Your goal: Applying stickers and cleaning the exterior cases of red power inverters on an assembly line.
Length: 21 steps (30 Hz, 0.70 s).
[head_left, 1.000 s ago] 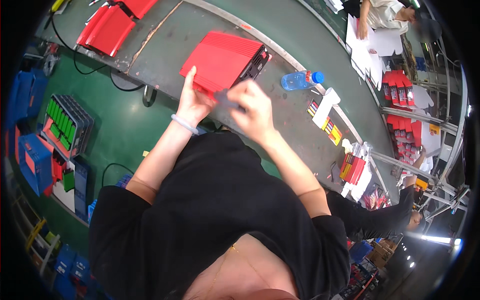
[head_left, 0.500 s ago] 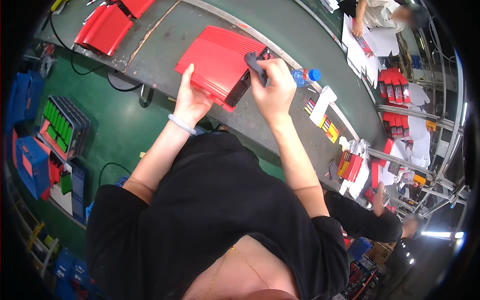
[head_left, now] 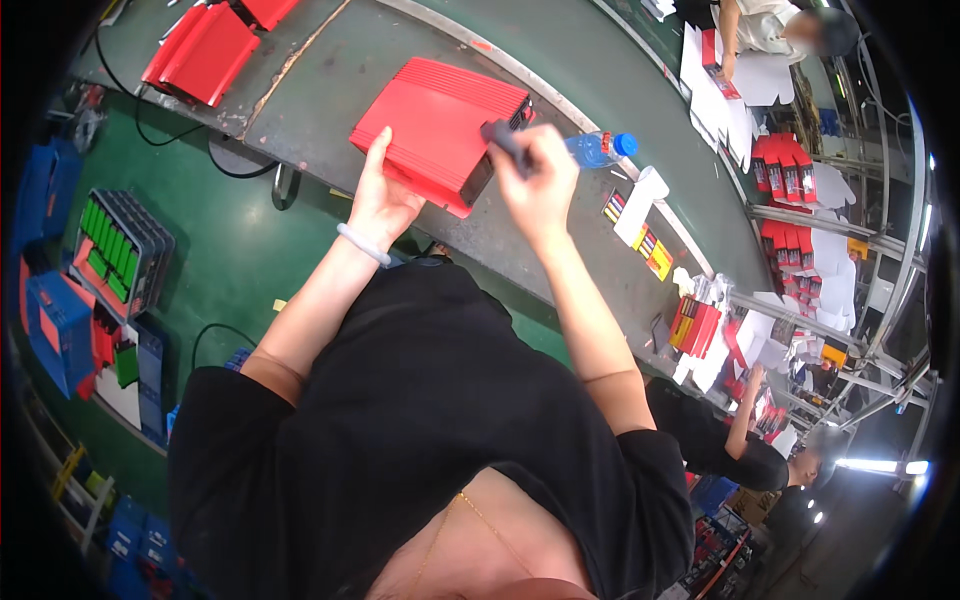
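The right hand (head_left: 540, 185) was clenched on a small dark tool (head_left: 505, 140), its tip at the near right corner of the red ribbed metal case (head_left: 440, 125), close to that case's dark end panel. The left hand (head_left: 380, 200) lay open and flat against the case's near left edge, steadying it without gripping. The case sat on the grey counter (head_left: 330, 90), slightly askew, its near corner close to the counter's near edge. With only a flat palm bracing it, a hard push from the tool could probably have slid or swung the case, and the tip might then have skipped off and scratched the red finish or struck the left fingers. A clear water bottle with a blue cap (head_left: 598, 150) lay just right of the right hand; a jerk of the elbow could have set it rolling. More red cases (head_left: 200, 50) lay at the far left, well apart.
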Each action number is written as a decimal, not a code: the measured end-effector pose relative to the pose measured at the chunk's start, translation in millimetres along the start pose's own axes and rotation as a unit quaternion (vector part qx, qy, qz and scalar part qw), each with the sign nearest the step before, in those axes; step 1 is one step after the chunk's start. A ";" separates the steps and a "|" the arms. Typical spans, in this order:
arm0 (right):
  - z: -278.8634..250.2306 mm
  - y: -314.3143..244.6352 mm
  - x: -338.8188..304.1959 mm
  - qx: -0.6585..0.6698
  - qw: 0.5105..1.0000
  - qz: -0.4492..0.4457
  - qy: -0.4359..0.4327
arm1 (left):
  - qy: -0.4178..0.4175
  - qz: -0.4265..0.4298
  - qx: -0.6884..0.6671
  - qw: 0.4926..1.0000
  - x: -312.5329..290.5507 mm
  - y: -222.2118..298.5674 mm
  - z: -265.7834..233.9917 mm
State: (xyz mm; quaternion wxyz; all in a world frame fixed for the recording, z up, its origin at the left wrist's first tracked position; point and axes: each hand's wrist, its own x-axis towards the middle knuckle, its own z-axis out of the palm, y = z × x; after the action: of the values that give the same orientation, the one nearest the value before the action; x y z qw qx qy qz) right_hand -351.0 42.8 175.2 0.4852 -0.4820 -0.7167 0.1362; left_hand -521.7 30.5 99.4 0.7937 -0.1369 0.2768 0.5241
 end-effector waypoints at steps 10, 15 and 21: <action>4.1 3.0 -8.5 -0.032 0.992 0.123 0.015 | -0.019 -0.021 0.000 1.000 4.5 -1.8 -2.1; -1.1 9.5 -8.3 -0.034 0.976 0.215 -0.022 | -0.023 -0.009 0.010 1.000 8.6 2.5 0.9; -4.6 3.0 -32.7 0.010 0.991 0.126 -0.035 | -0.006 -0.026 -0.006 1.000 9.5 -0.9 -2.0</action>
State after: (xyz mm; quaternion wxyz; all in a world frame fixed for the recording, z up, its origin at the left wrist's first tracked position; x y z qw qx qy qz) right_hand -343.4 16.2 156.9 0.4433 -0.5589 -0.6653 0.2202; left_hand -518.7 36.3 92.1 0.8079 -0.1459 0.2657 0.5054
